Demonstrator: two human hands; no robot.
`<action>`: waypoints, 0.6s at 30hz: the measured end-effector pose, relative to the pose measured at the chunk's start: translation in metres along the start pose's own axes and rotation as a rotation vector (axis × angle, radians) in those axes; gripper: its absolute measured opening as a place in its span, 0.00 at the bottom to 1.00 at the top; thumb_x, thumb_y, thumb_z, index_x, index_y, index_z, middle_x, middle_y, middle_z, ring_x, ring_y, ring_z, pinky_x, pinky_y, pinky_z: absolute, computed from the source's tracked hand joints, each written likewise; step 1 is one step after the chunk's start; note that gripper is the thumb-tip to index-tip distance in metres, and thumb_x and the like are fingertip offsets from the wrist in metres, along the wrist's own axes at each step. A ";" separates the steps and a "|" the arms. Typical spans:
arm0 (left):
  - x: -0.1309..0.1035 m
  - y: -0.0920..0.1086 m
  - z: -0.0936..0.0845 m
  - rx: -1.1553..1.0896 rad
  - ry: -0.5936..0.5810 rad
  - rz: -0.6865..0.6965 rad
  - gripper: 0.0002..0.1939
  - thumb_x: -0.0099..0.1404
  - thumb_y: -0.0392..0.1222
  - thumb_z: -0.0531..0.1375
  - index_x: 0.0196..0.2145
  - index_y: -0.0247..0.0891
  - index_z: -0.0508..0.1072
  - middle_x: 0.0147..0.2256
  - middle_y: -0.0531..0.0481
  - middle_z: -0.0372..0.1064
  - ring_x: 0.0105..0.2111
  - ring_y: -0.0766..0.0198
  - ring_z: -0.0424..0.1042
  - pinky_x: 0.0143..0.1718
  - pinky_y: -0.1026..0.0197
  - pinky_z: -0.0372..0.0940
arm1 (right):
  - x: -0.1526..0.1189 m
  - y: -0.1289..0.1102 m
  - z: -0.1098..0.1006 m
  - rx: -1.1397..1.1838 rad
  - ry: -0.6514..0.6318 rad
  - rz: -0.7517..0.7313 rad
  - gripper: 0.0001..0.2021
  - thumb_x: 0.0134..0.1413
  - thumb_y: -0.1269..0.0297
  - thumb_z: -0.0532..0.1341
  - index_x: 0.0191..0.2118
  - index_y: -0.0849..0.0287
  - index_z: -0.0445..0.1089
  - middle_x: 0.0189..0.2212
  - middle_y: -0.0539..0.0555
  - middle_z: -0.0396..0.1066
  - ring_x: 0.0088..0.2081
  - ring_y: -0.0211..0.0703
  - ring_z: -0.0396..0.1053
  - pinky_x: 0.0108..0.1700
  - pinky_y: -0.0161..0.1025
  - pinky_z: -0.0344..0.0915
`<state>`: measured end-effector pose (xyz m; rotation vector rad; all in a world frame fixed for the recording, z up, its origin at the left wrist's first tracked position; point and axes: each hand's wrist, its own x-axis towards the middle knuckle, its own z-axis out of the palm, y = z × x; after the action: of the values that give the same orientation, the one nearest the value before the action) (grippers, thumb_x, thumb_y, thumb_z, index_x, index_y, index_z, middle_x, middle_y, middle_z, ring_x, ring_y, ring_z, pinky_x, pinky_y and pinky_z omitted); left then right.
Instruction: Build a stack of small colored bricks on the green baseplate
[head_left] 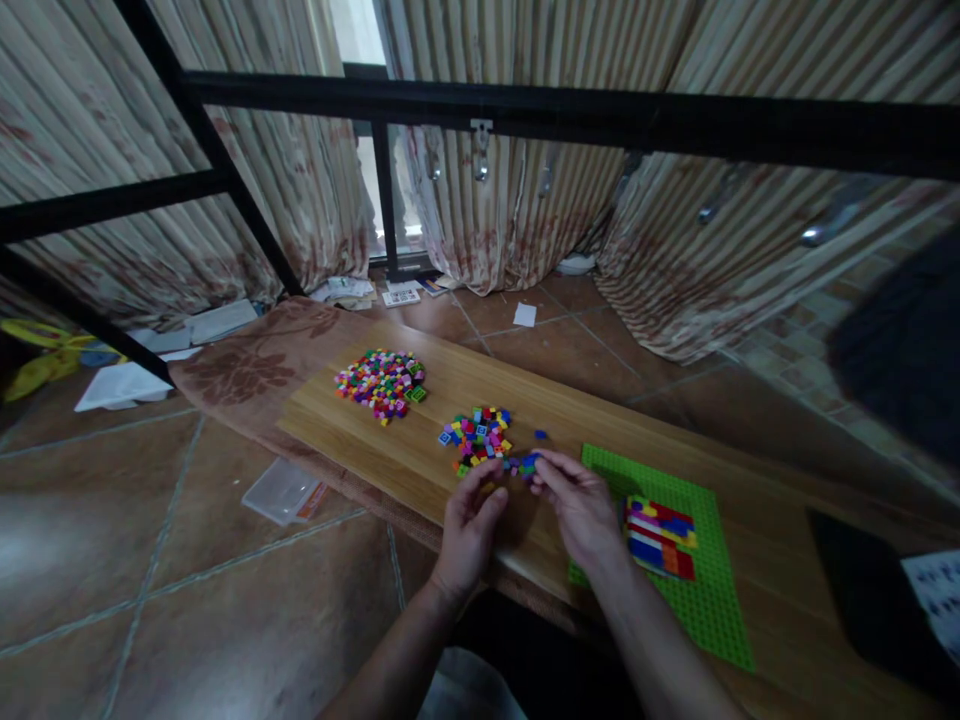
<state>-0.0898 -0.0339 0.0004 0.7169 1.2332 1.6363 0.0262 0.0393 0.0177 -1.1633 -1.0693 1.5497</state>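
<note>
My left hand (472, 525) hovers at the near edge of a mixed pile of toy bricks (480, 435), thumb and fingers apart, with nothing seen between them. Just right of that pile, my right hand (577, 500) has its thumb and fingers pinched around a small blue brick (529, 464). Another blue brick (540, 435) lies alone beyond the fingertips. Right of my right hand is a green baseplate (712, 600), partly hidden by my forearm. It bears a block of red, blue, white, yellow and orange bricks (660, 540).
A larger pile of small bricks (382, 380) lies farther left on the wooden table (570, 395). A brown cloth (255, 370) covers the table's left end. A dark flat object (862, 590) is at the right. A clear plastic box (281, 490) sits on the floor.
</note>
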 end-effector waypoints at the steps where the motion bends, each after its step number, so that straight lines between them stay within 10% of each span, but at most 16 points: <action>1: 0.000 0.002 0.004 0.025 -0.016 0.020 0.20 0.58 0.43 0.63 0.49 0.40 0.72 0.48 0.45 0.71 0.49 0.56 0.68 0.51 0.55 0.63 | -0.007 -0.004 -0.001 0.068 -0.008 0.035 0.15 0.40 0.56 0.69 0.37 0.57 0.76 0.26 0.49 0.73 0.28 0.36 0.68 0.32 0.36 0.66; 7: -0.005 0.013 0.029 0.206 -0.089 0.098 0.12 0.60 0.42 0.62 0.41 0.36 0.72 0.38 0.47 0.72 0.38 0.61 0.72 0.43 0.60 0.66 | -0.040 -0.016 -0.007 0.181 -0.014 0.031 0.13 0.42 0.57 0.69 0.35 0.56 0.75 0.32 0.50 0.75 0.31 0.37 0.70 0.37 0.37 0.68; 18: -0.054 0.041 0.024 0.776 -0.443 0.085 0.06 0.65 0.37 0.53 0.33 0.40 0.70 0.30 0.52 0.70 0.31 0.65 0.70 0.34 0.64 0.63 | -0.089 -0.031 -0.046 -0.594 -0.220 -0.289 0.06 0.55 0.67 0.59 0.33 0.54 0.74 0.30 0.49 0.71 0.33 0.37 0.68 0.36 0.34 0.62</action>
<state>-0.0615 -0.0764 0.0514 1.5287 1.5009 0.9369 0.0895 -0.0344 0.0568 -1.1623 -1.8426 1.1788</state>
